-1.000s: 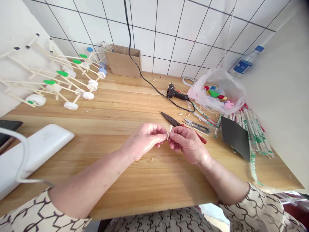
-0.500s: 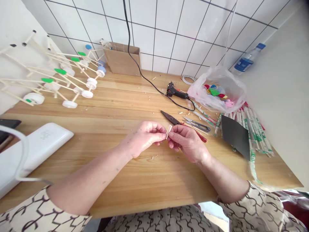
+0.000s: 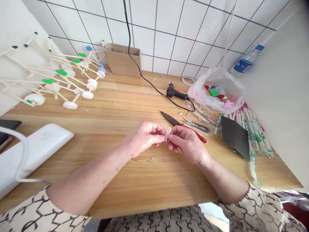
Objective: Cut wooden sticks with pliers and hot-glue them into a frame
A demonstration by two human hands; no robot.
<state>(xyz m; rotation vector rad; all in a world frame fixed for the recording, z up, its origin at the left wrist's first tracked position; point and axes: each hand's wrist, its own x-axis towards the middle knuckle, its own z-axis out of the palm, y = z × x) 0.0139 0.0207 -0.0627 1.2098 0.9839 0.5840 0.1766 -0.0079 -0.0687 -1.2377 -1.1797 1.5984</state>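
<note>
Short pale wooden stick pieces [image 3: 168, 132] are pinched between both hands above the middle of the wooden table. My left hand [image 3: 147, 138] grips them from the left with thumb and fingertips. From the right, my right hand [image 3: 187, 141] holds them between thumb and curled fingers. Red-handled pliers [image 3: 172, 118] lie just behind my right hand, which partly covers them. Small snips [image 3: 196, 124] rest beside the pliers. How many pieces are in the fingers is hard to tell.
A black glue gun [image 3: 177, 92] with its cord, a plastic bag [image 3: 201, 93] of coloured pieces, wrapped chopsticks [image 3: 257, 130] and a dark sheet [image 3: 235, 137] lie right. Stick-built wheeled frames [image 3: 70, 104], a cardboard box [image 3: 124, 61] and a white power bank [image 3: 36, 151] are left.
The fingers and the stick pieces have shifted very slightly; both hands keep the same pinch. Nothing else has visibly moved on the table.
</note>
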